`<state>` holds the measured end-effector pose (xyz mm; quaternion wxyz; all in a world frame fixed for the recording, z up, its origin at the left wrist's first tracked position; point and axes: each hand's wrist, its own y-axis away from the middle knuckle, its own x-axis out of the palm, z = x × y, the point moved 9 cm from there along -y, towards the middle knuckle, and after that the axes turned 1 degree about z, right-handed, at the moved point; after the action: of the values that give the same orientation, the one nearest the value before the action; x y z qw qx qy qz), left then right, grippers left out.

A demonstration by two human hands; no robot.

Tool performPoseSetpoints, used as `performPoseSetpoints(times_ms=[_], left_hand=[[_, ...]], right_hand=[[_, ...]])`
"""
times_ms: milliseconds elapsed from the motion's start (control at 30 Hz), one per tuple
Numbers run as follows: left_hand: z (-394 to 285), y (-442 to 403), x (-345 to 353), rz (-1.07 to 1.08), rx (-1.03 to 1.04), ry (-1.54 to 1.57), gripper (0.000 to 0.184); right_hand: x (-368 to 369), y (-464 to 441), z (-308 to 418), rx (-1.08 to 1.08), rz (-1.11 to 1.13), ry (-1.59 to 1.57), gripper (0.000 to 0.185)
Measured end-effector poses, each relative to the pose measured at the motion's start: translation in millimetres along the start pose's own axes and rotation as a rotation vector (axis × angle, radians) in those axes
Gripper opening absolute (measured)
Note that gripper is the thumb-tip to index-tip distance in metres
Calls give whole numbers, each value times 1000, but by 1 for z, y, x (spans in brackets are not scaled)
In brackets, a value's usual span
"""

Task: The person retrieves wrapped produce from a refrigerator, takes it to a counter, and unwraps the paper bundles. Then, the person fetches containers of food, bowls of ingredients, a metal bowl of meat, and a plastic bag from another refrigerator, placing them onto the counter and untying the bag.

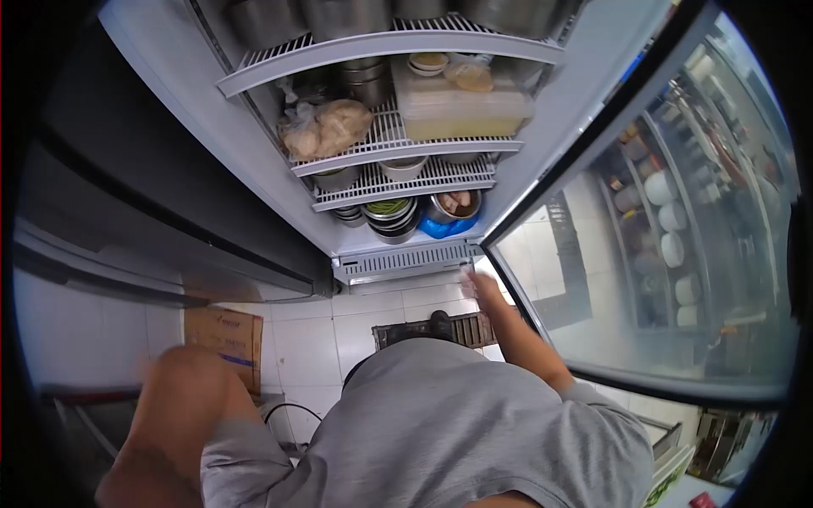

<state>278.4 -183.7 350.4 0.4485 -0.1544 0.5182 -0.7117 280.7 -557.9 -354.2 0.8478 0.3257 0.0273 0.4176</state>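
My right hand [481, 286] is low in front of the open fridge, beside the edge of its glass door [627, 279]. Motion smears its fingers, and whether it touches the door is unclear. My left arm [182, 394] is bent at the lower left with the elbow outward; its hand is out of view. Bagged pale food [330, 127] sits on a wire shelf [385, 127] at the left. Beside it stands a pale, lidded plastic container [466, 106]. At the bottom are stacked metal bowls with green vegetables [388, 207] and a pot of pinkish food [455, 203].
A dark appliance [169, 178] stands left of the fridge. A cardboard box [229, 339] rests on the white tiled floor [305, 347]. Near my foot [440, 323] lies a floor grate [389, 335]. Large metal pots [347, 17] fill the upper shelf.
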Motion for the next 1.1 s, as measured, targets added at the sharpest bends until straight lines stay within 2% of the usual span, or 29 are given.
performPoseSetpoints(times_ms=[67, 100, 133, 200, 233, 300, 367, 400, 500, 533, 633, 733, 833, 900, 933, 1000, 1033, 1067, 1100], left_hand=[[12, 16, 6, 7, -112, -82, 70], [18, 27, 7, 6, -175, -124, 71], [24, 43, 4, 4, -260, -176, 71], [34, 91, -1, 31, -496, -377, 69], [36, 112, -1, 39, -617, -480, 69], [40, 154, 5, 34, -989, -766, 48], [32, 182, 1, -47, -1107, -705, 42], [27, 196, -1, -98, -1161, -671, 40], [8, 244, -9, -212, -1425, -742, 38], [3, 264, -9, -233, -1546, -706, 37], [-18, 351, 0, -286, -1926, -549, 35], [-35, 447, 32, -622, -2182, -214, 41], [-46, 546, 75, -1132, -2261, 176, 58], [-28, 565, 112, -1501, -2144, 718, 70], [-15, 564, 116, -1571, -1966, 833, 71], [11, 552, 115, -1654, -1596, 1048, 75], [12, 548, 115, -1632, -1602, 1084, 75], [14, 539, 114, -1609, -1602, 1122, 74], [16, 529, 114, -1586, -1604, 1159, 74]], right_hand=[[89, -57, 97, -122, 129, 181, 38], [119, -72, 140, -206, 83, 56, 41], [143, -83, 178, -224, 57, 154, 33], [162, -136, 192, 26, -16, 26, 36], [169, -149, 196, -10, -43, -79, 37], [182, -179, 197, -5, 82, -84, 34], [189, -177, 205, -58, 123, -199, 33], [187, -169, 198, 15, 83, -214, 29], [181, -115, 195, -100, 93, -218, 24], [180, -99, 193, -124, 113, -278, 19], [181, -55, 188, -136, 200, -265, 20], [187, -11, 173, -40, 275, -226, 21], [204, 37, 157, 52, 383, -194, 23], [225, 81, 159, 91, 438, -148, 24], [236, 92, 154, 115, 571, -85, 24], [246, 111, 170, 61, 574, 310, 28], [245, 117, 177, 27, 564, 506, 30], [243, 114, 201, -409, 481, 855, 37], [251, 123, 223, -646, 464, 888, 38]])
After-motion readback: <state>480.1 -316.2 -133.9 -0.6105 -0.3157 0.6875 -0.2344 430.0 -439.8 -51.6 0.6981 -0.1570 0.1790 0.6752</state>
